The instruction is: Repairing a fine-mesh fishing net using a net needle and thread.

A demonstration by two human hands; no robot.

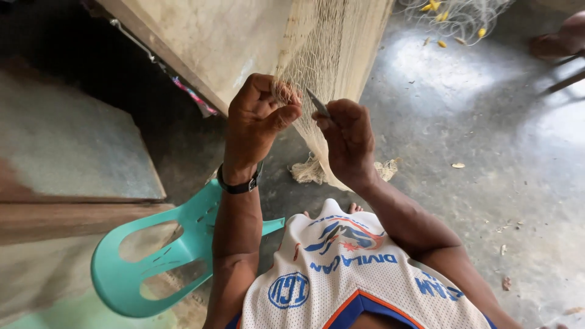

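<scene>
Pinching pale netting point(317, 55), left hand point(259, 119) bunches mesh; right hand point(347, 137) grips a half-hidden needle point(317, 102).

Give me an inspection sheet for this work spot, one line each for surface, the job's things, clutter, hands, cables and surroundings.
Surface: grey concrete floor, dusty, with scattered leaf bits.
Job's things: pale fishing net hanging down, its end bunched on the floor; slim netting needle.
Clutter: second net with yellow floats at the far side.
Hands: left hand pinches the mesh; right hand holds the needle at the net.
Cables: nothing seen.
Surroundings: teal plastic chair on the left, wooden board behind the net.
</scene>
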